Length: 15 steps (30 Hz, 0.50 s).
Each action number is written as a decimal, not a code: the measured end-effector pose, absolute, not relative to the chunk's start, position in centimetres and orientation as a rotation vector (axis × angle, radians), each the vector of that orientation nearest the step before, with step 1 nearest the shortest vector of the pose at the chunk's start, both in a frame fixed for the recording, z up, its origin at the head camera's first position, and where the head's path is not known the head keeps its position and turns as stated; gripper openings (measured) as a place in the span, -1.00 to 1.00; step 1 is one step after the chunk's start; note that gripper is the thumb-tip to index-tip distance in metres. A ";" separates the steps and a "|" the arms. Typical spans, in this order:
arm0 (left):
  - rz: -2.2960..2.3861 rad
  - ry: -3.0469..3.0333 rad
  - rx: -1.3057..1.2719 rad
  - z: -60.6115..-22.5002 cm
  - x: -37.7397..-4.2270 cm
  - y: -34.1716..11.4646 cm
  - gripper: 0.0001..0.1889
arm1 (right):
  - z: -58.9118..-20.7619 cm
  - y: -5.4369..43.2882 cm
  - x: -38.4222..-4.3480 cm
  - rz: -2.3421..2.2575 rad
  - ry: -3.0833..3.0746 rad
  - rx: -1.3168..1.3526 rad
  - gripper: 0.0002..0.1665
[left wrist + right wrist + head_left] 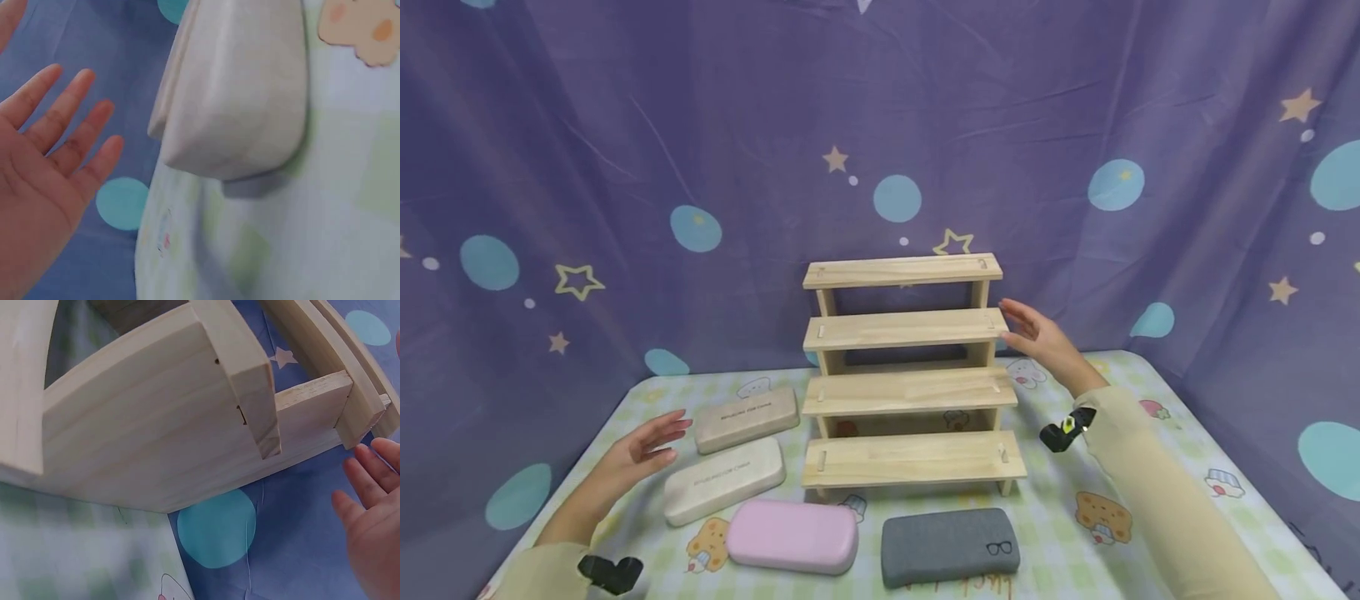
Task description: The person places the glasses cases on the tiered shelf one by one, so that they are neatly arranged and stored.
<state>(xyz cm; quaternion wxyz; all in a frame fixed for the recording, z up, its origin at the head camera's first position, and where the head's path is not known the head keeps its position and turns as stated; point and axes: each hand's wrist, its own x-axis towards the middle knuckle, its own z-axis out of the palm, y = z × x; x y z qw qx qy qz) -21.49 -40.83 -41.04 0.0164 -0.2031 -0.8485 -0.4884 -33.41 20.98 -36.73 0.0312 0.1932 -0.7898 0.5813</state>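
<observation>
A stepped wooden rack (910, 392) with several shelves stands on the table. Beside its right end, level with the second shelf from the top, is my right hand (1037, 337), its fingers loosely extended and holding nothing; the right wrist view shows the fingertips close to the shelf end (362, 419). My left hand (636, 454) hovers at the left, fingers spread and empty, near two pale glasses cases. One is a greyish-beige case (747, 421), the other a cream case (725, 481) in front of it. In the left wrist view the palm (31, 181) lies apart from the cream case (244, 94).
A pink glasses case (793, 536) and a grey glasses case (950, 546) with a spectacles mark lie in front of the rack. The table wears a green-checked cloth (1075, 542). Behind it hangs a purple curtain (760, 125) with stars and dots.
</observation>
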 end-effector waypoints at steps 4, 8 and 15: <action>-1.673 -2.632 -0.654 -41.9 -21.1 -41.2 -0.47 | -36.7 20.9 -33.7 1.851 -2.392 0.598 -0.17; -1.803 -2.602 -0.634 -43.0 -20.4 -41.5 -0.47 | -36.7 20.6 -34.0 1.900 -2.393 0.594 -0.15; -1.947 -2.507 -0.720 -44.3 -19.6 -41.8 -0.49 | -36.7 20.3 -34.5 1.954 -2.373 0.609 -0.15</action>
